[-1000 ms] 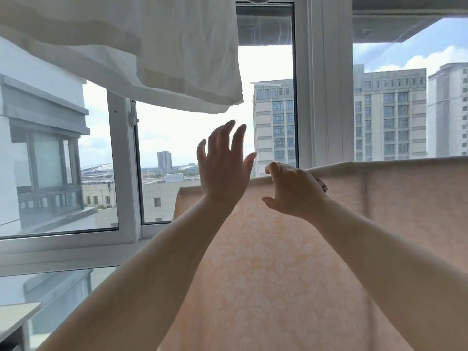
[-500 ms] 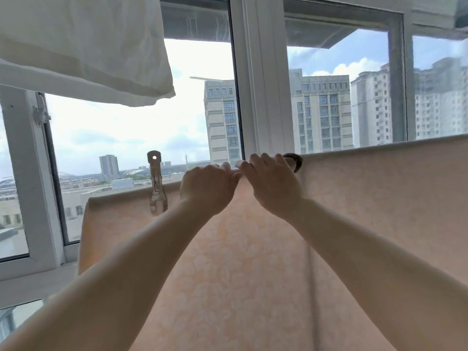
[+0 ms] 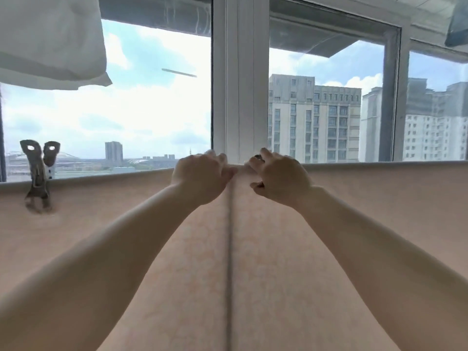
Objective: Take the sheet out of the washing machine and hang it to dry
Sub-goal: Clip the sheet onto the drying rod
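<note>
Draped over a hidden rail, peach patterned sheet (image 3: 228, 262) filling the lower half of view, top fold running from 9 o'clock to 3 o'clock. Already out of the machine and hung; fixing in place apparently in hand.

Left hand (image 3: 201, 177) at the fold, just at 11 o'clock of centre, fingers curled over the top edge and gripping the cloth. Right hand (image 3: 278, 179) just beside it toward 1 o'clock, fingers and thumb curled, pinching a small dark clip (image 3: 257, 158) mostly hidden in the grip; jaws not visible, so whether biting the fold yet, impossible to tell.

One metal clothespin (image 3: 38, 173) already clamped on the fold out at 9 o'clock. White cloth (image 3: 50, 39) hanging at 10 o'clock above; window frame (image 3: 240, 79) straight up at 12.

Likely troubles: clip catching only one layer or missing the rail, then springing off on release. Damp, heavy cloth sliding toward one side if left hand lets go early. Fold bunching under the pinch and drying creased. Clip dropped behind the sheet, out of reach.
</note>
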